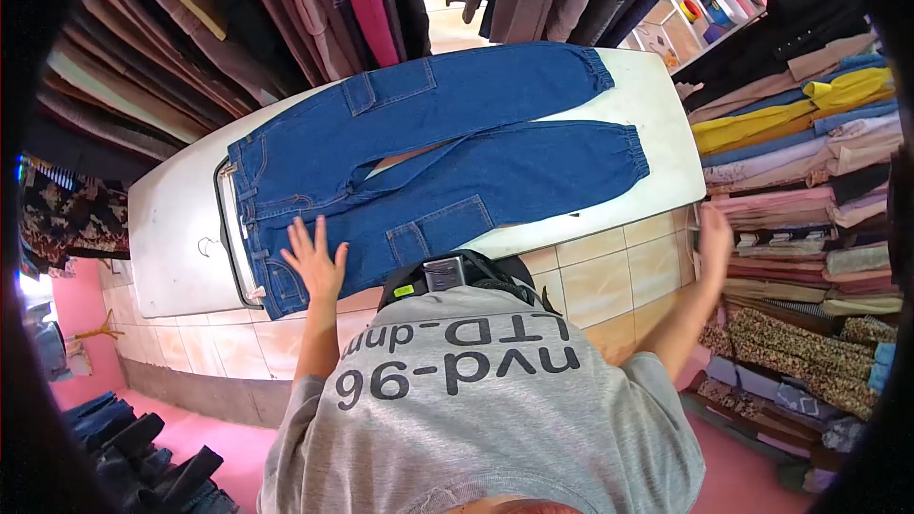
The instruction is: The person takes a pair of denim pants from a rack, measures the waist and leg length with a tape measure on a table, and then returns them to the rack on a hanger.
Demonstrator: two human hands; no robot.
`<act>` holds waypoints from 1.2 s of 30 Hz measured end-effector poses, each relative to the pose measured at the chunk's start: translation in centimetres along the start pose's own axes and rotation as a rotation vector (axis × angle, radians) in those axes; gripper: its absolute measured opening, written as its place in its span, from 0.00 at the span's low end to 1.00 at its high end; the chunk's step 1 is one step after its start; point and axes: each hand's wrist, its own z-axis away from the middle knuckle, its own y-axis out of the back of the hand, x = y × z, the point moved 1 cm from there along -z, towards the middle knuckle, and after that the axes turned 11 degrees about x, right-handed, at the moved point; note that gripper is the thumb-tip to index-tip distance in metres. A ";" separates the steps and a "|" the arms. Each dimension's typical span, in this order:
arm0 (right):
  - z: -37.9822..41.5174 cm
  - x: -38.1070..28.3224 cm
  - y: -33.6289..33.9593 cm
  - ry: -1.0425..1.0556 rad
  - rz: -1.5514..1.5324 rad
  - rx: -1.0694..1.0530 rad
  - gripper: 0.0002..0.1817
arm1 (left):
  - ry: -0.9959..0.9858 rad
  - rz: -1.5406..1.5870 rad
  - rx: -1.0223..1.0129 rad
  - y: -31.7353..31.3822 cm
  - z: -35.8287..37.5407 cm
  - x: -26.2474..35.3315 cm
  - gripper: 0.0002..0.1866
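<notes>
Blue denim cargo pants (419, 162) lie spread across a white table (171, 228), waistband at the left and elastic cuffs at the right. A black hanger (228, 233) with clips lies at the waistband, its hook on the table. My left hand (316, 257) rests on the pants near the waist pocket, fingers spread, holding nothing. My right hand (714, 240) is raised off the table's right end, beside the stacks of folded clothes; its fingers are hard to make out.
Hanging trousers (276, 19) line the far side of the table. Folded clothes (800, 266) fill shelves on the right. Dark jeans (143, 447) are piled at the lower left. A white rack (657, 33) with small items stands at the upper right.
</notes>
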 end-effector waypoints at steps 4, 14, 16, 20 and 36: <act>1.1 -3.3 -13.6 0.029 0.038 -0.154 0.30 | 0.298 -0.284 0.020 0.1 2.5 -4.7 0.37; 3.1 -3.8 -15.0 0.018 0.324 -0.633 0.40 | 0.572 -0.179 -0.249 1.4 0.7 -8.8 0.38; 2.2 -3.5 -14.8 0.027 0.393 -0.604 0.36 | 0.363 -0.104 -0.077 1.4 0.1 -6.7 0.37; 0.3 -6.9 -15.6 0.024 0.334 -0.378 0.29 | -0.165 0.148 0.008 2.8 -3.3 1.3 0.31; -1.4 -7.0 -18.1 -0.075 0.341 -0.355 0.32 | 0.101 0.438 -0.444 -1.8 -13.3 4.2 0.13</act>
